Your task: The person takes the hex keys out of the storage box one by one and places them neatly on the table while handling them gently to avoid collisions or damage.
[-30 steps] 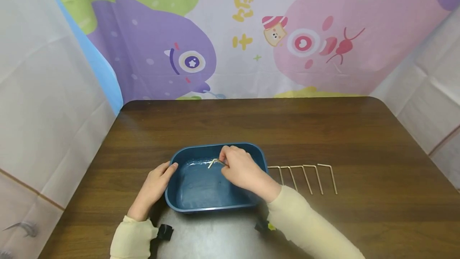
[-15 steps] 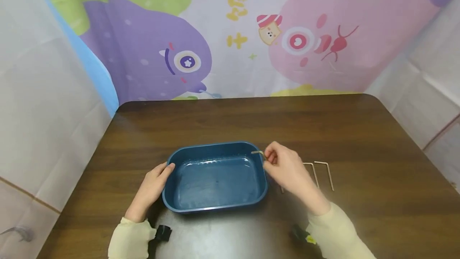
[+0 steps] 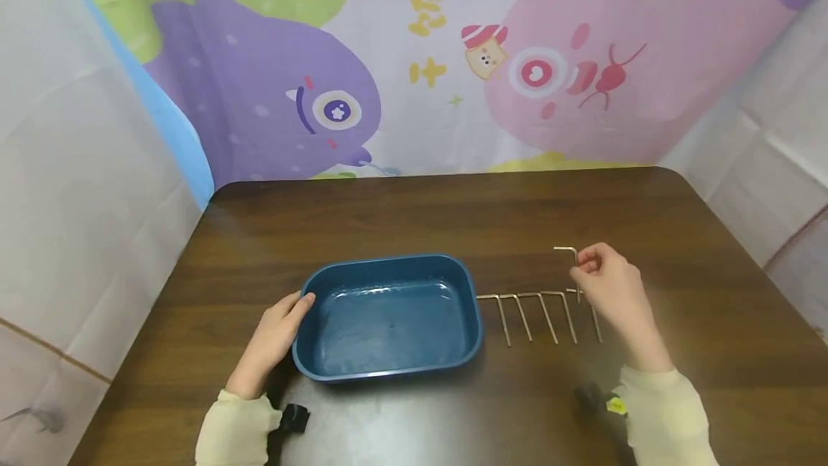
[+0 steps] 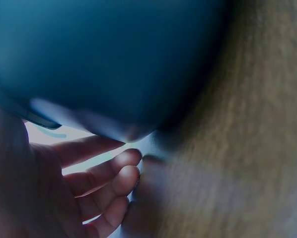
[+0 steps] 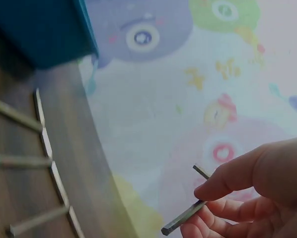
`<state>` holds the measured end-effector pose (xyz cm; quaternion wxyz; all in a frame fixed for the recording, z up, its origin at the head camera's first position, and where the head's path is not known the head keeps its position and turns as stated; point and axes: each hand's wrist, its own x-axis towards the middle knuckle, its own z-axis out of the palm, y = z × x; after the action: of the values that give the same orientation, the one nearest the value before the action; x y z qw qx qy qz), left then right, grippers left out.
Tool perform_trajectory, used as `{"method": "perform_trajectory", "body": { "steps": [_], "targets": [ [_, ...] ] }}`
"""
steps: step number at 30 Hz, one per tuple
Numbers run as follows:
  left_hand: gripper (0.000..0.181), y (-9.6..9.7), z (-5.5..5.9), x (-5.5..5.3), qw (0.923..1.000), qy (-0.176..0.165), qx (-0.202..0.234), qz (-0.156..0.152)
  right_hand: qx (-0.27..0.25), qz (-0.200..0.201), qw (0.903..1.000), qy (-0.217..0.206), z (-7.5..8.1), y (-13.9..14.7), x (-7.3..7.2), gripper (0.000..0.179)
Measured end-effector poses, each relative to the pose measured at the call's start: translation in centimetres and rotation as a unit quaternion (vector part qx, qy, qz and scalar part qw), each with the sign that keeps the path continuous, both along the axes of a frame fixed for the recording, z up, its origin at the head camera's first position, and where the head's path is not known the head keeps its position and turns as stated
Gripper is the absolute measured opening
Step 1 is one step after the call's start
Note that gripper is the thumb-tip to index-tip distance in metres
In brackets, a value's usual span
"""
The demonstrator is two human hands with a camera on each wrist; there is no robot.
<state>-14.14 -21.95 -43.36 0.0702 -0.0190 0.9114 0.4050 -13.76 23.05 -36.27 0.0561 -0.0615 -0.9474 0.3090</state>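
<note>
My left hand (image 3: 278, 329) holds the left rim of a blue plastic tray (image 3: 388, 376), thumb over the edge and fingers along the outer wall. In the left wrist view, those fingers (image 4: 104, 173) are beneath the tray's side, close to the table. Off to the right, my right hand (image 3: 614, 293) pinches an L-shaped hex key (image 3: 565, 248) between thumb and fingers, raised above the table. The right wrist view shows this key's six-sided end (image 5: 181, 218). Several similar hex keys (image 3: 548, 322) lie in a row on the table, right of the tray; the hand partly covers the last one.
The brown wooden table (image 3: 388, 221) meets a cartoon-printed curtain (image 3: 427, 128) at its back edge. Pale cloth hangs at both sides. A black strap piece (image 3: 295, 418) juts from the left sleeve, and a dark piece with a yellow tag (image 3: 617, 405) is by the right one.
My right hand has moved right from over the tray, past the row, carrying the hex key, which now stands with its short arm on top. The left hand has stayed on the tray.
</note>
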Motion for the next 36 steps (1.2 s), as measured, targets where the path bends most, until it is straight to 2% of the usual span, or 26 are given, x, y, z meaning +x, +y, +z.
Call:
{"method": "perform_trajectory", "body": {
  "steps": [5, 9, 14, 25, 36],
  "targets": [
    [0.061, -0.1, -0.1, 0.0, 1.0000, -0.003, -0.003, 0.001, 0.022, -0.017, 0.9994, -0.020, -1.0, 2.1, -0.4, 0.026],
    [0.063, 0.0, -0.1, -0.1, 1.0000, -0.009, -0.003, -0.002, 0.028, -0.022, 0.9981, -0.051, -1.9, 3.5, -0.4, 0.028],
    [0.063, 0.0, 0.0, -0.1, 0.9999, -0.011, -0.002, 0.000, 0.022, -0.024, 0.9957, -0.087, -3.0, 4.6, -0.3, 0.028],
    [0.060, 0.2, -0.3, -0.3, 1.0000, -0.005, 0.000, -0.002, 0.000, -0.049, 0.9912, -0.123, -4.6, 6.4, -0.4, 0.025],
    [0.062, 0.1, -0.2, -0.2, 0.9999, -0.012, 0.003, 0.001, 0.048, -0.016, 0.9836, -0.173, -4.9, 7.3, -0.5, 0.028]
  ]
}}
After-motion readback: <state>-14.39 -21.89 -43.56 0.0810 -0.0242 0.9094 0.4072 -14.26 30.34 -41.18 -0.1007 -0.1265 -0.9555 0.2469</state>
